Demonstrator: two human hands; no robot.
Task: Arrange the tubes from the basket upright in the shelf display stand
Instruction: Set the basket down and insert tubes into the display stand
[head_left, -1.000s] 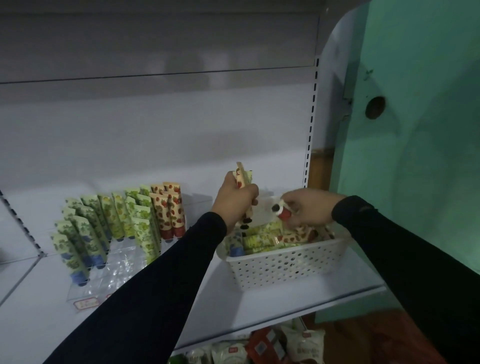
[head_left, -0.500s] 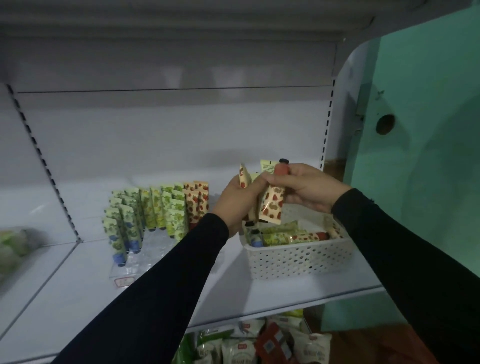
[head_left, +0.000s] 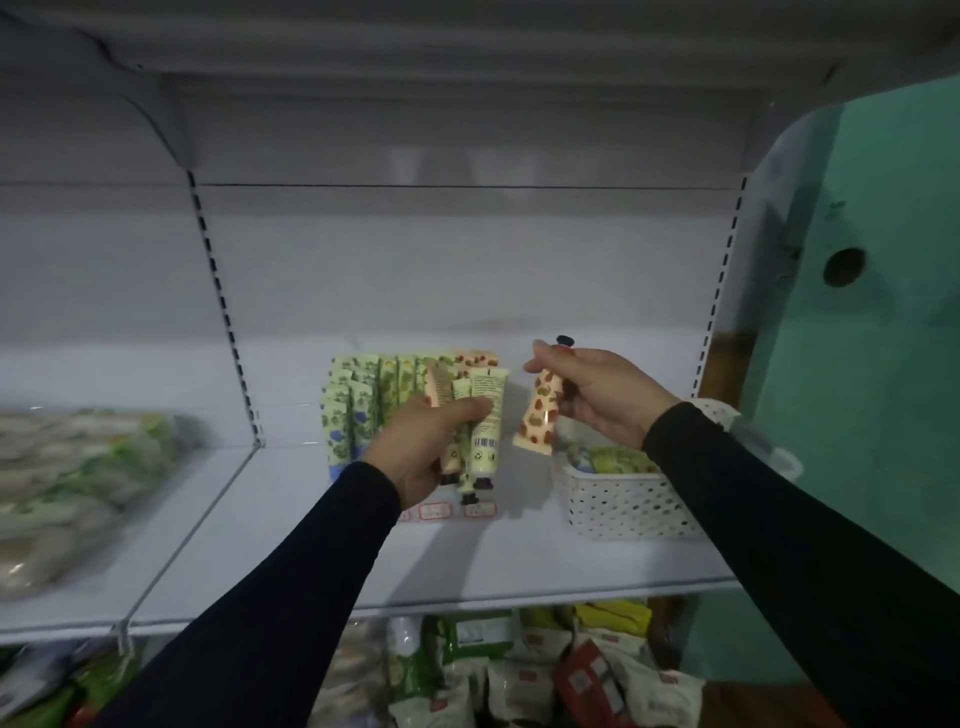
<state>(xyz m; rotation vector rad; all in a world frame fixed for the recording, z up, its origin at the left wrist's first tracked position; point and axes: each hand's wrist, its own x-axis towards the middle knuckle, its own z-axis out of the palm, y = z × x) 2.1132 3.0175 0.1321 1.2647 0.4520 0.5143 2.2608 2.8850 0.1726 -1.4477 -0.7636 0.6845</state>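
My left hand (head_left: 431, 447) grips a bunch of pale green tubes (head_left: 485, 426), caps down, just in front of the display stand. In the stand (head_left: 434, 512), on the white shelf (head_left: 519, 566), several green and strawberry-print tubes (head_left: 363, 400) are lined up upright. My right hand (head_left: 597, 395) holds one strawberry-print tube (head_left: 540, 415) with its dark cap up, between the stand and the white perforated basket (head_left: 618, 501). More tubes (head_left: 608, 460) lie inside the basket, partly hidden by my right forearm.
A slotted upright and a divider (head_left: 228, 338) split the shelf. Bagged goods (head_left: 67, 483) lie on the left section. Packets (head_left: 519, 670) fill the shelf below. A green wall (head_left: 857, 364) with a round hole stands to the right.
The view has shifted left and my hands have parted. The left hand carried its bunch of tubes toward the stand. The right hand lifted the strawberry tube out of the basket and holds it apart.
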